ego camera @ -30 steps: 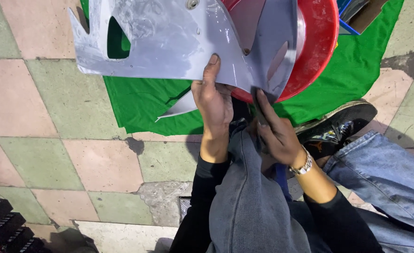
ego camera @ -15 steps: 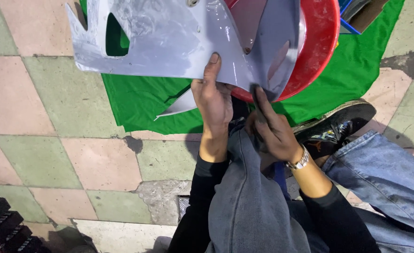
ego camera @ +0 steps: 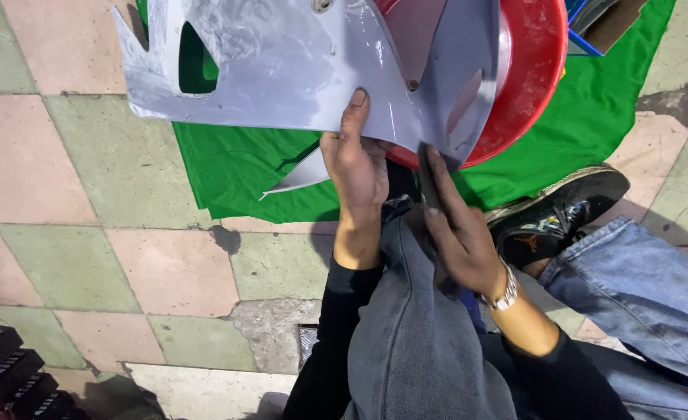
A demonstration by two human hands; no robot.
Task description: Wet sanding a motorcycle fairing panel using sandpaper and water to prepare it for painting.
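Observation:
A large grey plastic fairing panel [ego camera: 281,70] with cut-outs fills the upper middle of the head view. My left hand [ego camera: 355,167] grips its lower edge, thumb on the top face. My right hand [ego camera: 456,229] presses a small dark sheet, like sandpaper [ego camera: 428,183], against the panel's pointed lower tip. A metal watch band sits on my right wrist. My bent knee in grey-blue denim [ego camera: 414,342] lies under both hands.
A red round basin [ego camera: 534,74] stands behind the panel on a green cloth [ego camera: 227,167]. The floor has pink and green tiles [ego camera: 71,233]. A black shoe [ego camera: 561,210] and a jeans leg are at right. Dark boxes [ego camera: 5,373] sit bottom left.
My right hand has slid slightly down and right along the panel's tip. The panel and my left hand have hardly moved.

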